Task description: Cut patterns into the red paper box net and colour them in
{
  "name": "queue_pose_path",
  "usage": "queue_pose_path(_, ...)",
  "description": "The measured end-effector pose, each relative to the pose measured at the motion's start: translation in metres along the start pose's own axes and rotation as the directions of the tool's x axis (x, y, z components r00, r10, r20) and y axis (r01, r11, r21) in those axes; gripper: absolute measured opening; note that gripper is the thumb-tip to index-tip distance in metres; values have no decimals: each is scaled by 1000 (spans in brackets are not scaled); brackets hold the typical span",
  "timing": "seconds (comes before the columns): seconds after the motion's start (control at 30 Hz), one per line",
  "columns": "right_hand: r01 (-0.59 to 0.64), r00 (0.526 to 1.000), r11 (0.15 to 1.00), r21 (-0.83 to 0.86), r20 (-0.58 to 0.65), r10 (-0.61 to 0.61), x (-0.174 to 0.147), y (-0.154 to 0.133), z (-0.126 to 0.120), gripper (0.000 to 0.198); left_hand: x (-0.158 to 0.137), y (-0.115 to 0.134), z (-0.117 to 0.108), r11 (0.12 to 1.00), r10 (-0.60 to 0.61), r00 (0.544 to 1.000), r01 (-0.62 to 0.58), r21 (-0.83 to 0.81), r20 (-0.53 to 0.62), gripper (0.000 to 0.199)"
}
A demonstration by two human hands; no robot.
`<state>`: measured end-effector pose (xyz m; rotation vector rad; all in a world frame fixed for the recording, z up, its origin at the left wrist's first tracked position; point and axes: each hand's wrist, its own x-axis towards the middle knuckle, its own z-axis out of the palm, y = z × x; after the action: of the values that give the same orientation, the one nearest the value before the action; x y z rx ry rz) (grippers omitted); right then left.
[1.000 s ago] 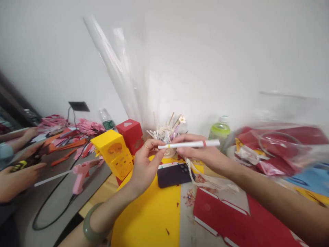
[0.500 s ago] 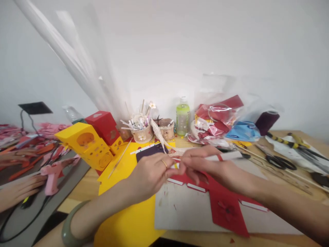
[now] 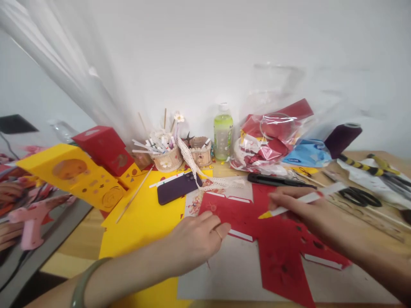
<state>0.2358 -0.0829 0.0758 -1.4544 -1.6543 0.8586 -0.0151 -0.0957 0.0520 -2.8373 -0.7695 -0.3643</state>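
My right hand (image 3: 293, 203) grips a slim white marker pen (image 3: 308, 197) with a yellow front end and a red band. The pen's tip points left, just above a cut-out red card (image 3: 237, 211) with white strips along its tabs. My left hand (image 3: 202, 235), wearing a ring, lies at the card's left part with its fingers curled. What those fingers hold, if anything, is hidden. Beneath the card is a pale grey board (image 3: 221, 273), and under my left forearm spreads a yellow sheet (image 3: 138, 231).
Behind are a dark phone (image 3: 178, 188), lace ribbon (image 3: 189, 158), a pot of pens (image 3: 165, 158), a green bottle (image 3: 223, 134) and a bag of red scraps (image 3: 272, 137). Scissors (image 3: 361, 196) lie right. Left are a yellow box (image 3: 70, 171) and another person's hands near a pink glue gun (image 3: 32, 222).
My hands, together over the card before, have come apart. The right moved rightward with the pen, its yellow end now showing; the left moved down onto the card. The view shifted slightly.
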Motion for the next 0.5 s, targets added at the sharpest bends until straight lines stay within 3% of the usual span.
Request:
queue_pose_path(0.1, -115, 980, 991, 68, 174, 102, 16, 8, 22, 44, 11, -5, 19, 998, 30, 999, -29, 55, -23, 21)
queue_pose_path(0.23, -112, 957, 988, 103, 279, 79, 34, 22, 37, 36, 22, -16, 28, 997, 36, 999, -38, 69, 33, 18)
queue_pose_path(0.33, -91, 958, 985, 146, 284, 47, 39, 33, 42, 21, 28, -21, 35, 998, 4, 994, -10, 54, 111, 17)
queue_pose_path(0.5, -57, 965, 996, 73, 261, 36, 34, 44, 44, 18, 31, -23, 48, 1000, -10, 994, 10, -3, 111, 26)
